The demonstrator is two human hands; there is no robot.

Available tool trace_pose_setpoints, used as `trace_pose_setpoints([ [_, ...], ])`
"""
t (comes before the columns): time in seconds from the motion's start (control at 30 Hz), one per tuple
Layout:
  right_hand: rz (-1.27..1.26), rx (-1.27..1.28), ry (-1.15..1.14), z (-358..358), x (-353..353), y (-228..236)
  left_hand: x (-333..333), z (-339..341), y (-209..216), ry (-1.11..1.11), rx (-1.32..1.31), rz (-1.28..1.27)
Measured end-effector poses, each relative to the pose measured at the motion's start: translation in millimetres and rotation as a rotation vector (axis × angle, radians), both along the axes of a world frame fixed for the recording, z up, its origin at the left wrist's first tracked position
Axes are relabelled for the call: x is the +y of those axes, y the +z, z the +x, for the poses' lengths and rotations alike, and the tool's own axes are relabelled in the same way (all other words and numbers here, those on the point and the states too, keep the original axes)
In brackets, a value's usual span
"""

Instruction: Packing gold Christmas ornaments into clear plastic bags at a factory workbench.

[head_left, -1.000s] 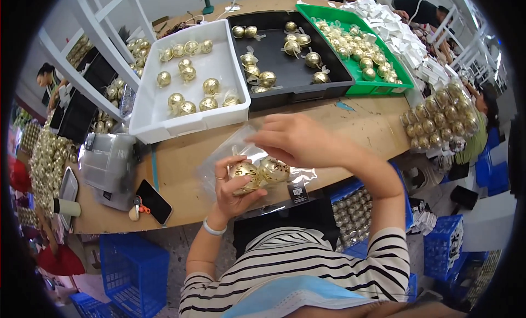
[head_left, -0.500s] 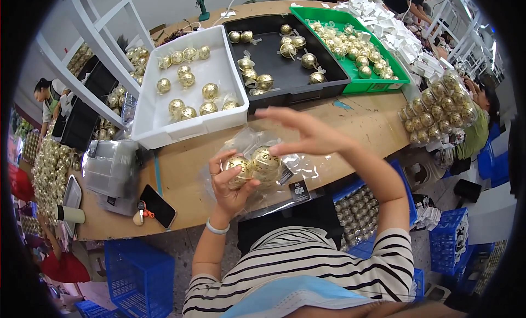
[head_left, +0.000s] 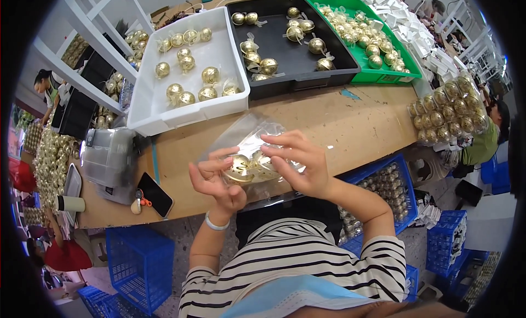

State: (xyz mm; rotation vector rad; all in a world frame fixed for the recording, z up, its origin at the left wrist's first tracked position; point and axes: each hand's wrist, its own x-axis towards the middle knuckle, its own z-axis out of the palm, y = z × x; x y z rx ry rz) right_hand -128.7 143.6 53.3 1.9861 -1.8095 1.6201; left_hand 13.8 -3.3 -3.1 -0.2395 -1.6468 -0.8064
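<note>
Two gold ball ornaments with dark markings sit side by side between my hands, over clear plastic packaging (head_left: 233,136) at the table's near edge. My left hand (head_left: 215,181) has its bent fingers and thumb around the left gold ball (head_left: 239,169). From the other side, my right hand (head_left: 304,163) curves its fingers and thumb over the right gold ball (head_left: 263,163), partly hiding it. Glare on the plastic obscures where the fingertips press.
White (head_left: 189,118), black (head_left: 307,81) and green (head_left: 386,76) trays of gold balls stand beyond my hands. To the left lie clear plastic packs (head_left: 112,162), a phone (head_left: 156,195) and a cup (head_left: 71,203). Packed balls (head_left: 452,110) stand right; blue crates (head_left: 139,268) are below.
My right hand has come down and left from above the balls onto the right one. My left hand's fingers have spread somewhat. The view has shifted slightly.
</note>
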Motion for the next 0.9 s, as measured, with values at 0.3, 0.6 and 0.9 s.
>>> trace_pose_setpoints([
  [0.3, 0.039, 0.644, -0.039, 11.2, -5.6, 18.9, 26.8, 4.6, 26.1, 0.213, -0.206, 0.219],
  [0.6, 0.174, 0.387, 0.087, -3.0, 14.3, 67.9, 30.3, 4.0, 47.3, 0.190, -0.202, -0.017],
  [0.9, -0.001, 0.567, 0.015, -10.4, 12.4, 59.8, 27.6, -1.6, 57.9, 0.182, -0.152, -0.108],
])
